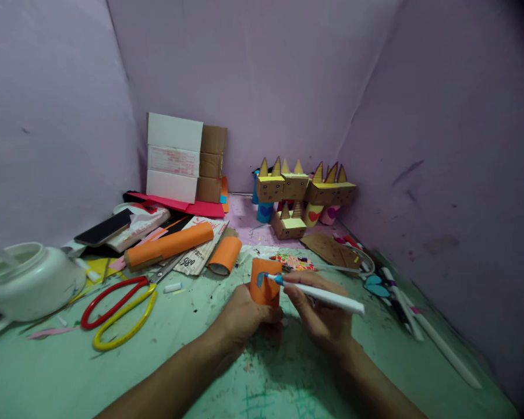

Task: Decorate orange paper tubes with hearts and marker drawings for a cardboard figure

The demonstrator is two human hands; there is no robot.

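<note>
Tube point(265, 282), orange paper, upright on green table point(113, 378), centre front; left hand point(244, 317) wrapped round its lower half. Right hand point(321, 317) pinches white marker point(318, 295), blue tip touching a blue patch on tube's upper left face. Colouring judged begun only: one small patch filled, remaining orange surface bare. Behind tube: shorter orange roll point(225, 255) and long orange roll point(169, 245), both lying, undecorated. Left: red-and-yellow scissors point(117, 308), white pot point(28, 279), phone point(102, 228). Rear: cardboard box point(186, 157), finished figures point(303, 195) with box heads and pointed ears on coloured tube bodies. Right: more markers point(402, 302), blue paper heart point(375, 286).
</note>
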